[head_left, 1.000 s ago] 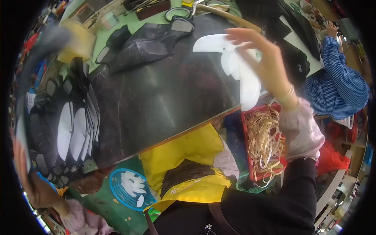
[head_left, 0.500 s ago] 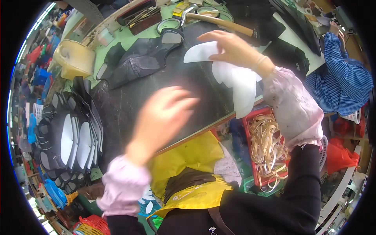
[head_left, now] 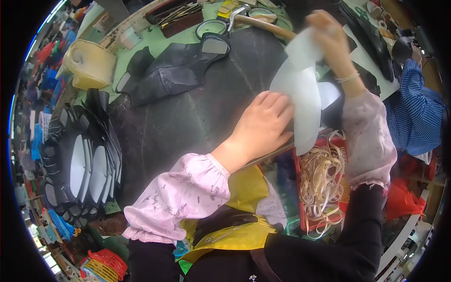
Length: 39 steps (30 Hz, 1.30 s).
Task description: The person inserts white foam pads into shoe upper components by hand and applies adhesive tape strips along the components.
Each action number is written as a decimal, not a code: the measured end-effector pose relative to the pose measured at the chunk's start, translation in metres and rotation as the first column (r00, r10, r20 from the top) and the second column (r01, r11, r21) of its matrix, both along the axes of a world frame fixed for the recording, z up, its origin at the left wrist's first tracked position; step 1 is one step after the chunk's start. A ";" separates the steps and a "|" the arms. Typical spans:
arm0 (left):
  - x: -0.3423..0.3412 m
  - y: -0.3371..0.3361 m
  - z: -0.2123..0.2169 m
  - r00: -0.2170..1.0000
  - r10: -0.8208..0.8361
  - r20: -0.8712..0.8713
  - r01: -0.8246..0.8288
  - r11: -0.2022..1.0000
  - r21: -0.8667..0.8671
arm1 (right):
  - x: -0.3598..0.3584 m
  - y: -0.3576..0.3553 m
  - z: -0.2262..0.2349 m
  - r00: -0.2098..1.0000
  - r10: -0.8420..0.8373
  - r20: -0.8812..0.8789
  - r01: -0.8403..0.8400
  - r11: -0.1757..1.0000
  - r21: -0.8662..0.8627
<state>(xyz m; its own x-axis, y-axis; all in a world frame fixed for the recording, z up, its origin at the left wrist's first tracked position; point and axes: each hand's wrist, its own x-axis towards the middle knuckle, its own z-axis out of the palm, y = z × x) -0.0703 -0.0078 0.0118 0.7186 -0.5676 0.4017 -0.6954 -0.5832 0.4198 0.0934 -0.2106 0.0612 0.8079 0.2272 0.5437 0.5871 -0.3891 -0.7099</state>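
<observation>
My right hand [head_left: 329,40], blurred by motion, is raised at the far right of the work surface, closed on the upper end of a pale, thin curved piece [head_left: 302,49]. Below that piece, more white curved pieces [head_left: 307,108] lie at the table's right edge, partly overlapping. My left hand [head_left: 263,124] is at their left edge, its bent fingers and thumb closed against it; the fingertips are partly hidden. Farther left on the dark work surface [head_left: 206,113] lies a black shoe upper [head_left: 174,77] with a grey patch at each end.
Several black uppers with white inserts [head_left: 89,164] are stacked at left. A cream container [head_left: 89,63] stands behind them. At the back are a hammer [head_left: 265,26], tape rolls [head_left: 210,29] and a tool box [head_left: 176,19]. A red basket of pale straps [head_left: 322,183] sits below the table edge. A co-worker in blue checks [head_left: 416,108] is at right.
My left hand has moved right, from over the dark surface to the white pieces. My right hand has gone up and right, with a pale piece lifted in it.
</observation>
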 end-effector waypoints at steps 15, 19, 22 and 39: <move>0.017 0.205 0.038 0.935 0.340 0.104 -0.354 0.913 0.202 | -0.075 -0.080 0.012 0.712 0.529 -0.463 0.061 0.609 0.790; 0.008 0.210 0.056 0.854 0.500 0.143 -0.485 0.865 -0.130 | -0.069 -0.069 -0.009 0.603 0.683 -0.412 0.114 0.437 0.892; -0.033 0.174 0.069 0.836 0.369 0.406 -0.421 0.906 0.045 | -0.074 -0.062 -0.003 0.624 0.610 -0.488 0.226 0.457 0.860; -0.102 0.185 0.061 0.505 0.178 -0.845 -0.696 0.662 -0.276 | -0.160 0.116 0.020 0.458 0.352 -0.817 -0.401 0.901 0.164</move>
<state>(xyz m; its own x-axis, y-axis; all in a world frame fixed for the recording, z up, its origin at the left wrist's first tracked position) -0.1727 0.1775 0.0729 0.9629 0.0443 -0.2662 0.2695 -0.2046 0.9410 -0.0663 -0.0944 0.0812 0.7099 0.6267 -0.3215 -0.1384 -0.3234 -0.9361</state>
